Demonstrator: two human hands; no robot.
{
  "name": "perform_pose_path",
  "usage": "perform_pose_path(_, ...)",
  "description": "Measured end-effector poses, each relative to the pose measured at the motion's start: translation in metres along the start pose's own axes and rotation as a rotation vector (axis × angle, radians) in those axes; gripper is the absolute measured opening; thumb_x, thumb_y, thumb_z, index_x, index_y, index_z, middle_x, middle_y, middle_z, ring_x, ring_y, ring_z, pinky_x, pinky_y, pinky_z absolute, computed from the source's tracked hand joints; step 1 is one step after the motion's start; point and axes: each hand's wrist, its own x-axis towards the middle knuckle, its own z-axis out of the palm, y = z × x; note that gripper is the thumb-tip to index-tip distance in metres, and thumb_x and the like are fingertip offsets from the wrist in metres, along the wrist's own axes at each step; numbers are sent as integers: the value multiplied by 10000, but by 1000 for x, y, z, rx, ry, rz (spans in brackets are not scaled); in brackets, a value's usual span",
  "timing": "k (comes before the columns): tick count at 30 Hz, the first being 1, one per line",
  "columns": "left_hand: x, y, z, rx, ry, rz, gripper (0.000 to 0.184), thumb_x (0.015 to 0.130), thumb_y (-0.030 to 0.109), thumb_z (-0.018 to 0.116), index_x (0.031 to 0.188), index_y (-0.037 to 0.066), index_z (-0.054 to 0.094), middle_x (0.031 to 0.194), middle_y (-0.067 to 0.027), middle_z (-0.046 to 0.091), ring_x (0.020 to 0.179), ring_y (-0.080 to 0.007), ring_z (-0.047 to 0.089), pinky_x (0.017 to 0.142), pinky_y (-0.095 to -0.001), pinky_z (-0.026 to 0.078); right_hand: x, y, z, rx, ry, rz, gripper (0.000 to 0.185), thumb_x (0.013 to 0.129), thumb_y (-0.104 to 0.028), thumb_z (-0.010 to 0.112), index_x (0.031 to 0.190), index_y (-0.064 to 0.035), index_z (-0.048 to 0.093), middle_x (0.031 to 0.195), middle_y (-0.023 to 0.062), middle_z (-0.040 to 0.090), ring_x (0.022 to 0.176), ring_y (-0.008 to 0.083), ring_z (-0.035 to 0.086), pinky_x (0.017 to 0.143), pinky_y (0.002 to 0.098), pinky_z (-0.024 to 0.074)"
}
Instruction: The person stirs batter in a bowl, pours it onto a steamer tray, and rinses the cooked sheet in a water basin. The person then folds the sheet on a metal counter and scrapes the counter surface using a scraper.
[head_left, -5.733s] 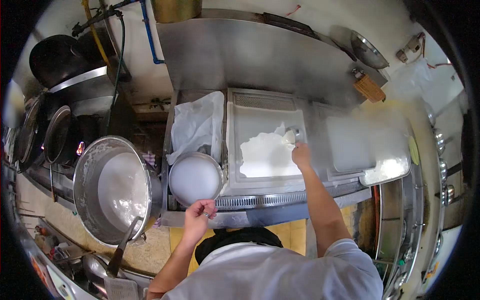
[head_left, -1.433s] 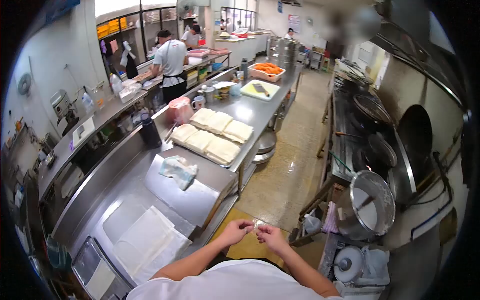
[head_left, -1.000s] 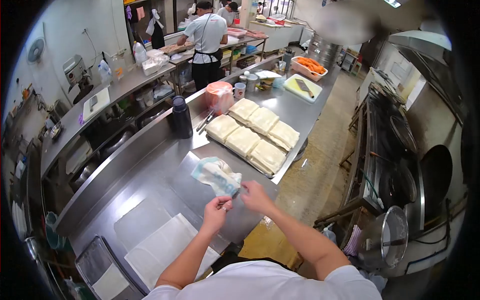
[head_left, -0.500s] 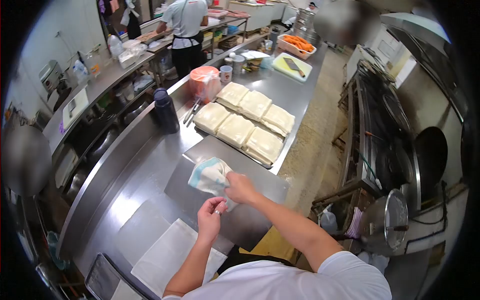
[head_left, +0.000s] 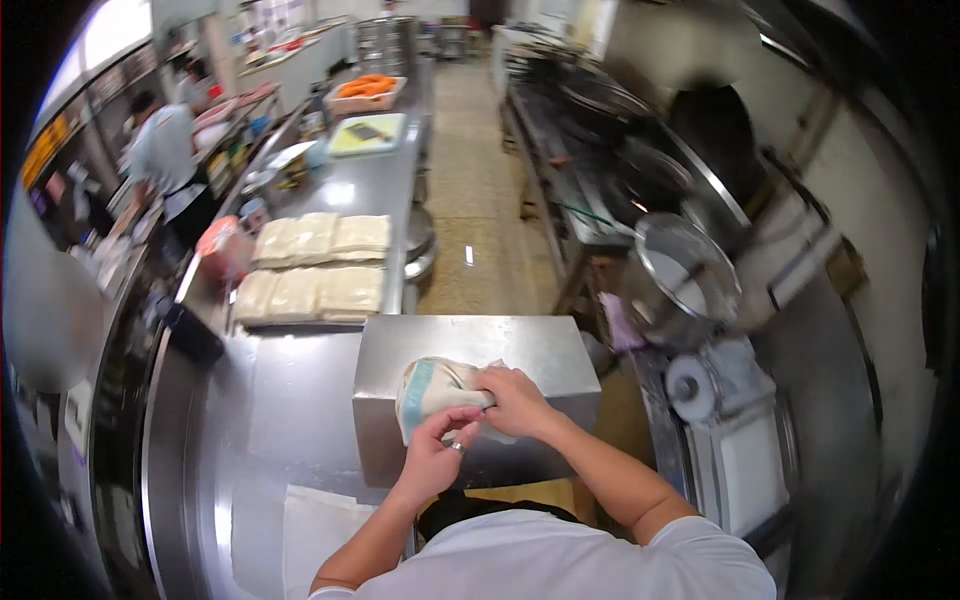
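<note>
A white cloth with a light blue stripe lies bunched on a stainless steel box. My right hand is closed around the cloth's right side and presses it on the metal. My left hand, with a ring on one finger, is closed in a pinch at the cloth's near edge, its fingertips close against the right hand's. Part of the cloth is hidden behind my fingers.
Stacks of pale flat sheets lie on the steel counter. Beyond them are a cutting board with a cleaver and a basket of carrots. A dark bottle stands left. Stoves and a large pot line the right.
The view has swung to the right, bringing the aisle to the middle. My left fingertips have moved up to the cloth beside my right hand, which keeps its hold on it.
</note>
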Motion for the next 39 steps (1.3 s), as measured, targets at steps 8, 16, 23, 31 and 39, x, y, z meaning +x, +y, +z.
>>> perform_pose_path(8,-58,-11,182,117,-597,-24,210,1006,60,648,1206,2,676,1113,-42,713,1054,-115,640,936,-283,509,-267,43,-98,-140,313,313,260,684,-74,655,943,-70,648,972,146,660,1024,376,611,849,496,458)
perform_pose_path(16,-97,-41,322,113,-890,-32,224,994,71,659,1206,1,682,1053,-68,741,975,-130,666,889,-304,541,-509,48,-160,-328,644,853,275,697,-113,680,969,-73,692,993,153,675,1028,382,624,908,479,472)
perform_pose_path(23,-82,-62,389,255,-1027,-124,253,1003,88,663,1233,-17,657,1049,-65,741,963,-122,679,828,-263,539,-644,55,-188,-428,1069,1294,316,740,-178,747,1001,-17,671,1011,227,687,983,448,653,865,512,511)
perform_pose_path(31,-19,-109,473,140,-1129,-200,239,974,107,708,1182,-12,699,996,-67,742,903,-122,678,820,-281,545,-666,103,-253,-383,1229,1587,423,786,-238,754,1078,47,644,1079,309,681,1059,473,654,913,513,511)
perform_pose_path(39,75,-133,534,186,-1127,-117,215,971,106,709,1158,-1,708,981,-71,746,883,-129,684,804,-290,546,-645,231,-301,-399,1317,1804,494,788,-240,718,1179,49,630,1156,309,683,1104,482,651,965,513,514)
